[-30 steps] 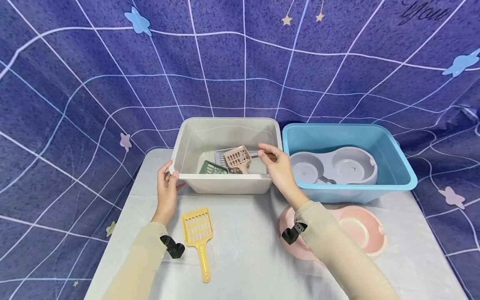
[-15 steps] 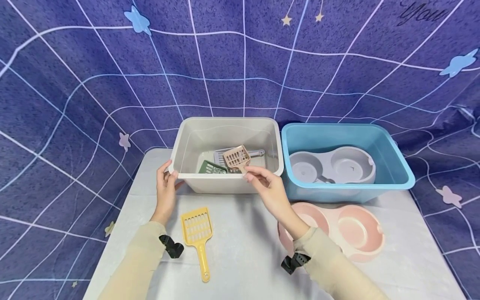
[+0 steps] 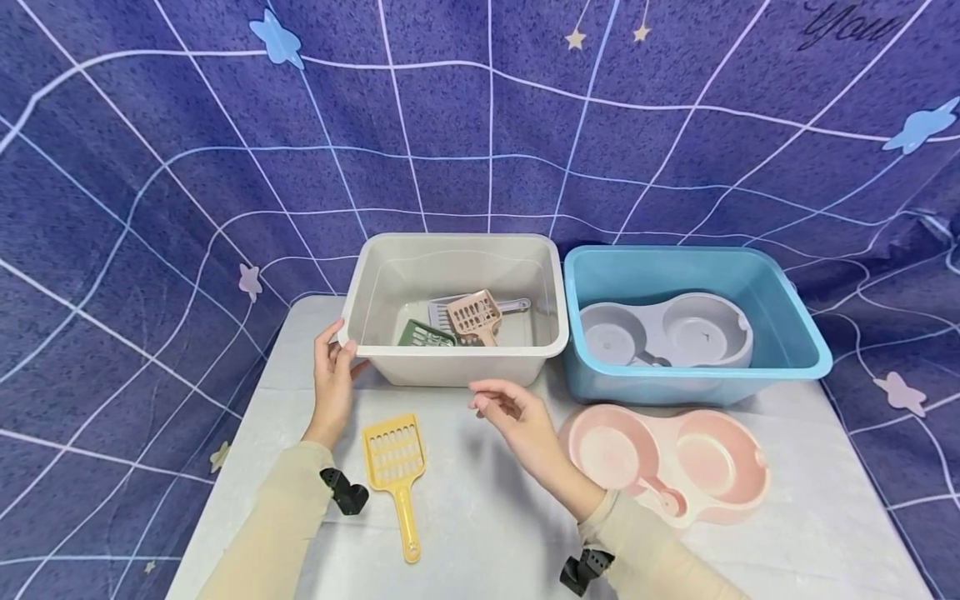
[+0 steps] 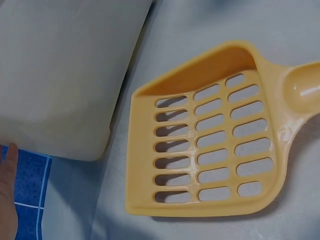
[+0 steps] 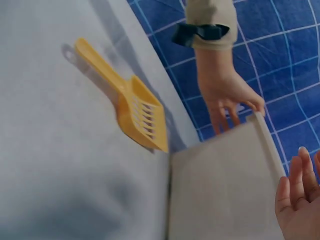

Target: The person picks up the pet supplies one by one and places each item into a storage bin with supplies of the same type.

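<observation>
My left hand [image 3: 332, 392] holds the front left corner of the off-white litter box [image 3: 457, 367], thumb at the rim and other fingers along the outer side. Inside the box lie a tan litter scoop [image 3: 475, 314], a pale grey scoop [image 3: 514, 306] beneath it, and a green scoop [image 3: 424, 335] partly hidden by the front wall. With nothing in its loosely bent fingers, my right hand [image 3: 525, 425] hovers in front of the box. A yellow litter scoop [image 3: 396, 454] lies flat between my arms, its slotted head filling much of the left wrist view [image 4: 210, 140].
A blue litter box [image 3: 697, 385] stands to the right, holding a grey double pet bowl [image 3: 656, 321]. In front of it, a pink double bowl [image 3: 670, 433] lies on the white-covered table [image 3: 465, 533]. A patterned purple curtain [image 3: 450, 125] hangs behind.
My right hand has come away from the scoops inside the off-white box, moving over the front rim and towards me. The left hand stays at the box corner.
</observation>
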Tool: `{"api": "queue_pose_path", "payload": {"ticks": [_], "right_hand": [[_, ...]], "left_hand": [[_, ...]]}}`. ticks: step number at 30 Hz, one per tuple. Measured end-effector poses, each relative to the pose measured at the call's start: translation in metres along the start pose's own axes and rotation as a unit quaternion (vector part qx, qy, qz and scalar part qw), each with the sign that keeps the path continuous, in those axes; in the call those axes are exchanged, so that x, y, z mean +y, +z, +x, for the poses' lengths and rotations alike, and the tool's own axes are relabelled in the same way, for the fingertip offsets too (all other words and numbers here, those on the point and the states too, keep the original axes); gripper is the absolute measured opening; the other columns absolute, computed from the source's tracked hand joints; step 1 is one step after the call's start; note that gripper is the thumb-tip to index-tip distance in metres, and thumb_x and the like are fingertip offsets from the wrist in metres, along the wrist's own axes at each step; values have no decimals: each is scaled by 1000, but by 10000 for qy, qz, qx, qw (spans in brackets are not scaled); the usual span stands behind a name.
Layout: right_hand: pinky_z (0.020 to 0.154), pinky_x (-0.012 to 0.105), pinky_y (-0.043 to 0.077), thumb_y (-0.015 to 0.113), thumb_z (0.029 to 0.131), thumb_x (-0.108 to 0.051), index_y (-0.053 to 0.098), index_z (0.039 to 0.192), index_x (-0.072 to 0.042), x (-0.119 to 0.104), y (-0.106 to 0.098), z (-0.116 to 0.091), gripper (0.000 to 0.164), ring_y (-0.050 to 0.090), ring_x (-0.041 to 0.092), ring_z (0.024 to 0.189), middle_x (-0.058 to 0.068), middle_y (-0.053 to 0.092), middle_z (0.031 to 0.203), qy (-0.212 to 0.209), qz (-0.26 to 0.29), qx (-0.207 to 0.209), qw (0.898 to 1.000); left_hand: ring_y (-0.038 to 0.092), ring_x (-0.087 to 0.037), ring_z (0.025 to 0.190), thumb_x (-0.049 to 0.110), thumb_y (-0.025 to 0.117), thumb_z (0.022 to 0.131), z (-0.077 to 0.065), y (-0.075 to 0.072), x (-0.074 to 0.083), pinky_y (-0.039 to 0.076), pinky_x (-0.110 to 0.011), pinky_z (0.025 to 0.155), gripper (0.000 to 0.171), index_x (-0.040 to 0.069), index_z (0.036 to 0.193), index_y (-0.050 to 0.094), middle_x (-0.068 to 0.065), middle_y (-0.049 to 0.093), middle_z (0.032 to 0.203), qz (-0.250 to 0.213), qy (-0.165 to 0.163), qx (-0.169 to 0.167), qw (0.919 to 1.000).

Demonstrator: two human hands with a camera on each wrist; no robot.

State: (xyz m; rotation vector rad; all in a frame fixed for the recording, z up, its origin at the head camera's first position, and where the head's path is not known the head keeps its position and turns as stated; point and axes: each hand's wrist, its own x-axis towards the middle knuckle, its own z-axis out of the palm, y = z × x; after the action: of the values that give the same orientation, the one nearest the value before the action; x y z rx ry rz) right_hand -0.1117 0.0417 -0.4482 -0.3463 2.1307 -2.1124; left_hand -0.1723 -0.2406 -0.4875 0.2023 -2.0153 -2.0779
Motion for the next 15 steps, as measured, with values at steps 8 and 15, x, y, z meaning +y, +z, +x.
{"api": "queue_pose_path", "payload": {"ticks": [8, 15], "right_hand": [[81, 27, 55, 62, 97, -11, 69, 116, -2, 21, 13, -11, 22, 66, 24, 89, 11, 71, 97, 210, -107, -302, 9993], [73, 20, 51, 60, 96, -3, 69, 115, 0, 37, 28, -18, 21, 62, 14, 83, 12, 70, 96, 515, -172, -553, 9970]], "left_hand": [[49, -27, 121, 19, 40, 107, 6, -3, -14, 44, -53, 104, 47, 17, 152, 29, -21, 44, 134, 59, 192, 23, 9998], [51, -22, 118, 17, 40, 107, 6, -3, -15, 44, -52, 104, 47, 16, 152, 29, -21, 44, 134, 14, 167, 34, 9999]]}}
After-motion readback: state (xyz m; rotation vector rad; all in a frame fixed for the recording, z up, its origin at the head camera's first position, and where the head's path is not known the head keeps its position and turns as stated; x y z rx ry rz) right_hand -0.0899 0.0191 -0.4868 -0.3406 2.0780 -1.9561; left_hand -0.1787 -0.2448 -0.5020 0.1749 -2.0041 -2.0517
